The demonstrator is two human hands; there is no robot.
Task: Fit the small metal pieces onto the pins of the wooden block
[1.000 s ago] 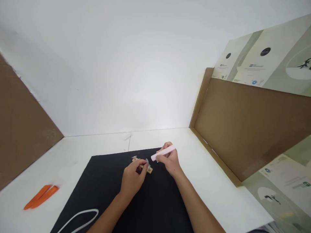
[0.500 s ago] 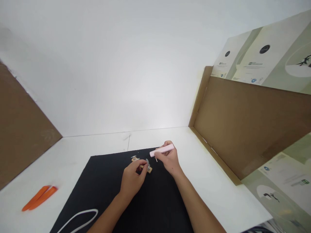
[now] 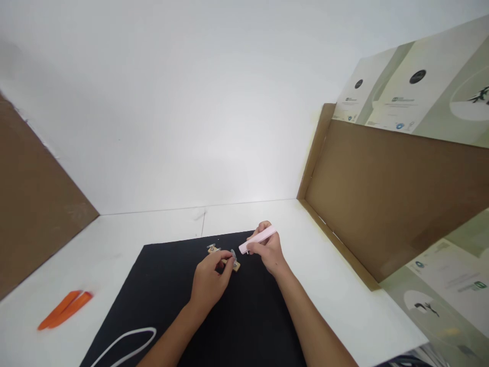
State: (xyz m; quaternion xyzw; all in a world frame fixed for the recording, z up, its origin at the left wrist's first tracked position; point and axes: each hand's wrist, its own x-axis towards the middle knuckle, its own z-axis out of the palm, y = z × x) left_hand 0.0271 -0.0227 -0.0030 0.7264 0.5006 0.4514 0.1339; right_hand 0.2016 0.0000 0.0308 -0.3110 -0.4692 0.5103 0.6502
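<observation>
My left hand [image 3: 210,283] sits on a small wooden piece [image 3: 236,266] fitted with metal hardware, its fingers closed over the middle and hiding much of it. One metal fitting [image 3: 213,248] shows at the far end, and a second [image 3: 233,254] stands up by my fingertips. My right hand [image 3: 267,250] grips a pale pink stick-shaped tool [image 3: 257,240] just beside that piece, and a thin pale tip seems to show below its left end. Both hands are over a black mat [image 3: 244,326].
Two orange plastic strips [image 3: 64,310] lie on the white table [image 3: 114,265] at the left. A white cord loop [image 3: 126,344] lies on the mat's near edge. Brown cardboard panels [image 3: 382,199] and printed sheets [image 3: 416,86] stand at the right.
The left end of the pink tool has tilted downward toward the wooden piece. My left hand stays on the wooden piece with little movement.
</observation>
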